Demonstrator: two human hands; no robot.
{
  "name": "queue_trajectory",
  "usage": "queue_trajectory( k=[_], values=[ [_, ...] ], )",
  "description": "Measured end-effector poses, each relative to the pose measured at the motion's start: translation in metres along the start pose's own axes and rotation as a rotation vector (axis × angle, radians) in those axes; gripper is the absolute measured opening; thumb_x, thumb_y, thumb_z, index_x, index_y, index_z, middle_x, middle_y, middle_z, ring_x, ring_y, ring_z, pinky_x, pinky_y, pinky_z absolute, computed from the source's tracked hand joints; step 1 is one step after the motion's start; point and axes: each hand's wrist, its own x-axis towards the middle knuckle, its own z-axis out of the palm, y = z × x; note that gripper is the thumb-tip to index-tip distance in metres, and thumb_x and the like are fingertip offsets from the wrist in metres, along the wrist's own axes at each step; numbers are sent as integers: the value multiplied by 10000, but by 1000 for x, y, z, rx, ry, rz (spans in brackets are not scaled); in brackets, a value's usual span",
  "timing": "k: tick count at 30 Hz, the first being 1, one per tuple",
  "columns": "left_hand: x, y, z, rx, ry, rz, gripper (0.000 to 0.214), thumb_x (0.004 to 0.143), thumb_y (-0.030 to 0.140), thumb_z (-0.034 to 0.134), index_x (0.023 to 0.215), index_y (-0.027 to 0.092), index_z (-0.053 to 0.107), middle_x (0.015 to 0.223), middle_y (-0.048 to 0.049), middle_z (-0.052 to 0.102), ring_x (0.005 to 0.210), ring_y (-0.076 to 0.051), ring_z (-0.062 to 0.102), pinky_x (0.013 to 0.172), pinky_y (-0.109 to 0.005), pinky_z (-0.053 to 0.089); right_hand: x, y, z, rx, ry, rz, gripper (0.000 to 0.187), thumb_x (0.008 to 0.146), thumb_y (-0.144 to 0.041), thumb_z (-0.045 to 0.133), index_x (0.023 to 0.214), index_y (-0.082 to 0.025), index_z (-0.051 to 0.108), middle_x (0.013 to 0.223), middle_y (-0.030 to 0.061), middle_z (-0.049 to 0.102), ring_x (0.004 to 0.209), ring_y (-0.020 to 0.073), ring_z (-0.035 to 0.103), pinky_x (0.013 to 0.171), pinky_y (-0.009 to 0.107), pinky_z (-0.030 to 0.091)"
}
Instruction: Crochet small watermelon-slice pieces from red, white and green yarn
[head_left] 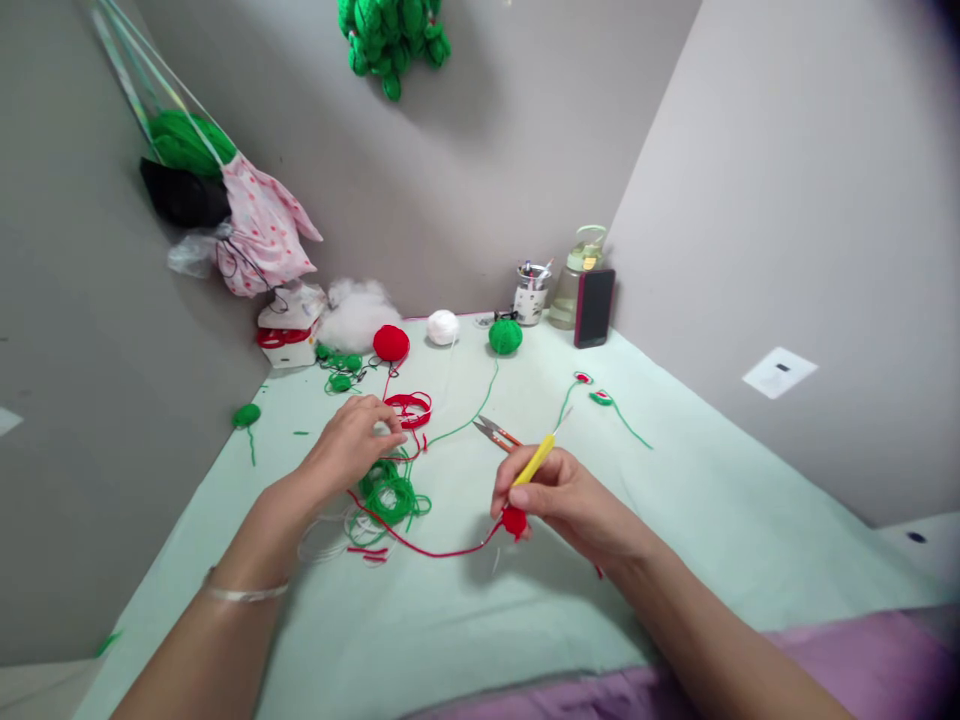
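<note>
Crocheting red piece (514, 521) with right hand (559, 495), grip clenched on hook (534, 462). Reaching into red yarn (409, 410) with left hand (349, 445); can't tell grip there. Next probably needs slack freed.

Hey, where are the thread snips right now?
In the head view, the thread snips lie on the green table cover near the middle, between the left hand and the right hand, just left of its yellow crochet hook.
</note>
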Motion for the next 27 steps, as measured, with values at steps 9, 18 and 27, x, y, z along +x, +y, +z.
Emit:
queue_trajectory(
  k=[9, 18, 27],
  values=[
    [-80, -9, -15, -196, -112, 33, 96, 829, 255, 718, 768, 295, 780, 1011, -67, 776, 1095, -327, 677, 928, -434, 528, -19, -57, -61, 46, 462, -669, 88, 905, -342, 868, 865, -378, 798, 820, -49, 715, 636, 127, 610, 540, 246, 538],
    [-52, -29, -14, -54, 173, -19, 193, 928, 366, 595, 868, 261, 745, 1062, -101, 725, 1121, -354, 620, 1054, -521, 456, -10, -38, -53, 120, 506, -477, 163, 825, -348, 905, 857, -336, 746, 819, -38, 623, 529, 96, 406, 455, 222, 429],
    [-86, -20, -9, -84, 106, 42, 190, 956, 397, 655, 848, 287, 766, 1057, -47, 728, 1098, -294, 632, 984, -424, 493, -10, -35, -45, 83, 439, -439, 187, 816, -363, 899, 852, -325, 720, 790, -39, 588, 516, 91, 347, 442, 223, 374]
  ],
)
